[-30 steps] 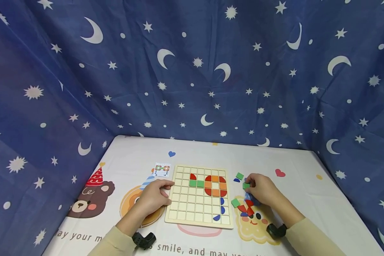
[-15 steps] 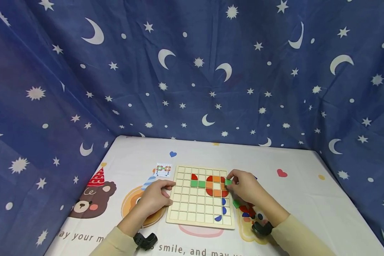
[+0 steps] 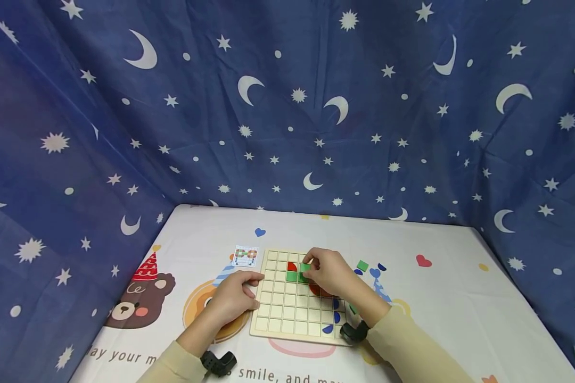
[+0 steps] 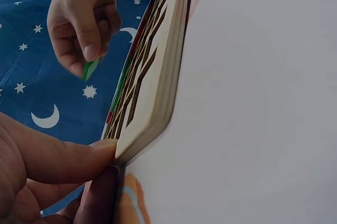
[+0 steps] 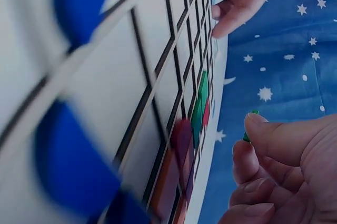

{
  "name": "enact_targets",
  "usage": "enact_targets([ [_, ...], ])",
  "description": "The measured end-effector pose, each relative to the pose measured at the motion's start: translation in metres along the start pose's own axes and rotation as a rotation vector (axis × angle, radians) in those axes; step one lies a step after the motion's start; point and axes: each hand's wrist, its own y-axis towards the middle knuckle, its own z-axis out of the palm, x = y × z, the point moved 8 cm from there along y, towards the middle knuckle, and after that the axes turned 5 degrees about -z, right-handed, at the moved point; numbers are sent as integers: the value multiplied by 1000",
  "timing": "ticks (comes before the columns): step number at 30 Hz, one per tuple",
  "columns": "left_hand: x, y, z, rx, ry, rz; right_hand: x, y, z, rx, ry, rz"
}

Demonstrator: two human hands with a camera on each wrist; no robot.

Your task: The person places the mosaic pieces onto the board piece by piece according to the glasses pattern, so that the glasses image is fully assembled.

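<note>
The fingers of your right hand pinched a green square above the board, toward its far edge and seemingly just right of the red piece, though your hand hid some cells. Your left hand, fingers spread, touched the board's left edge, a sound way to steady it. The square called for aligning with those edges before lowering, clear of the red piece.

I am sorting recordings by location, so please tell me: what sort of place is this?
Probably an indoor tabletop play corner: blue moon-and-star curtains rise behind and on both sides of a cartoon-printed white cloth, on which a gridded board holds coloured pieces.
</note>
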Motion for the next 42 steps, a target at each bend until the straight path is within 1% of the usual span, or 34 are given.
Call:
enact_targets([
  [3, 1, -1, 0, 1, -1, -4, 6, 8, 9, 9, -7, -15],
  [9, 1, -3, -3, 0, 14, -8, 15, 24, 23, 35, -5, -13],
  [14, 1, -3, -3, 3, 27, -3, 22, 35, 30, 53, -18, -22],
  [19, 0, -2, -2, 5, 34, 8, 23, 42, 35, 59, -38, -8],
  [25, 0, -2, -2, 4, 35, 8, 21, 47, 40, 65, -48, 21],
  [33, -1, -2, -2, 3, 31, 18, 19, 50, 43, 60, -23, 15],
  [42, -1, -2, -1, 7, 18, 9, 18, 52, 42, 14, -71, 22],
])
